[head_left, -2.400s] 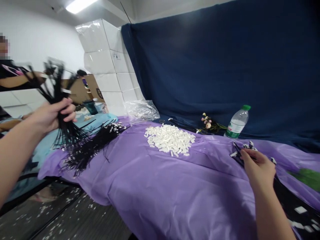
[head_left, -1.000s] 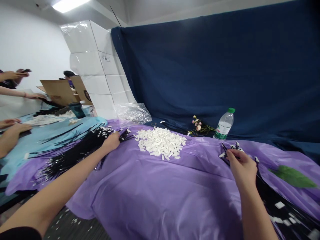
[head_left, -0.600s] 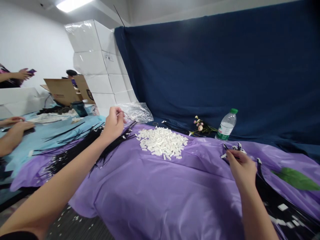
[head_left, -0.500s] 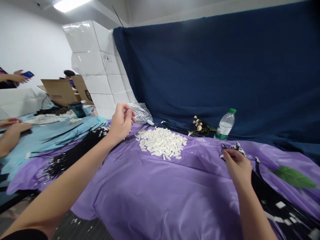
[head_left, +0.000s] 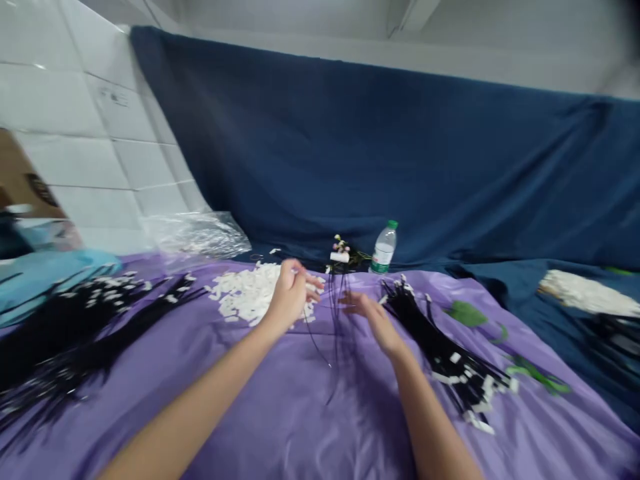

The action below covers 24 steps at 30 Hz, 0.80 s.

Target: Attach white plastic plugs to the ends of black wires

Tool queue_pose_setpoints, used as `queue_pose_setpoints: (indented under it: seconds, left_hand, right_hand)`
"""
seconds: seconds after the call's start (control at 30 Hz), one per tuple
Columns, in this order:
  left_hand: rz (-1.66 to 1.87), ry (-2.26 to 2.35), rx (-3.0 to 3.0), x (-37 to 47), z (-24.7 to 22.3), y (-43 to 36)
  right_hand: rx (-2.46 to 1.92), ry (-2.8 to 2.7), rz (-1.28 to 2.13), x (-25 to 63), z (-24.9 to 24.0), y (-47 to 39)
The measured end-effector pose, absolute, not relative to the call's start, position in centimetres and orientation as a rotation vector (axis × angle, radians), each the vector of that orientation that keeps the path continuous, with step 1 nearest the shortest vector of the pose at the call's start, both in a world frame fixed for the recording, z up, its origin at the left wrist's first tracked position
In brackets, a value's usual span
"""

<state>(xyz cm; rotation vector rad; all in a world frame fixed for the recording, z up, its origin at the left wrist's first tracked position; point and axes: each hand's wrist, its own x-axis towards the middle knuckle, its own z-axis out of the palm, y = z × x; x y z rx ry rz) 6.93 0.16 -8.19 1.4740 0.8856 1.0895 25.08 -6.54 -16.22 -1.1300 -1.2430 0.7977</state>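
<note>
My left hand [head_left: 293,293] is over the right side of a pile of white pieces [head_left: 245,292], its fingers curled round a thin black cord [head_left: 316,348] that hangs below. Between my hands, several blurred dark cords [head_left: 336,313] hang beneath a white piece [head_left: 339,257]. My right hand [head_left: 367,312] is beside them, fingers stretched toward the cords; no firm grip shows. Right of it lies a bundle of black cords with white ends [head_left: 430,333] on the purple sheet [head_left: 300,427].
More black cords [head_left: 100,333] lie at the left. A clear plastic bag [head_left: 200,233] is behind the pile. A green-capped bottle [head_left: 384,250] and small flowers [head_left: 341,244] stand near the blue cloth [head_left: 350,147]. Green leaves [head_left: 467,313] lie at the right.
The view has turned to the right. My hands have come closer together, and my right hand has left the white-ended cords. Dark cords now hang between my hands.
</note>
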Motion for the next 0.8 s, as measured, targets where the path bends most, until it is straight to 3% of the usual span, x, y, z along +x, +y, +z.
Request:
queue_pose_setpoints:
  seconds: [0.13, 0.3, 0.5, 0.63, 0.8]
  left_hand:
    - [0.915, 0.956, 1.284, 7.9, -14.1, 0.3]
    - [0.815, 0.853, 1.480, 7.9, -17.1, 0.2]
    - [0.741, 0.658, 2.050, 6.9, -17.7, -1.6]
    - [0.781, 0.725, 2.368, 5.2, -16.9, -1.8]
    - [0.960, 0.827, 2.208, 3.5, -16.6, -0.4]
  right_hand:
    - [-1.121, -1.298, 0.854, 23.5, -16.2, -6.2]
    - [-1.124, -1.292, 0.821, 21.9, -16.6, -5.7]
    - [-1.088, -1.324, 0.716, 20.6, -16.4, -6.0]
    - [-1.131, -1.281, 0.460, 21.1, -15.8, -6.8]
    - [-1.244, -1.354, 0.142, 22.7, -13.8, -8.7]
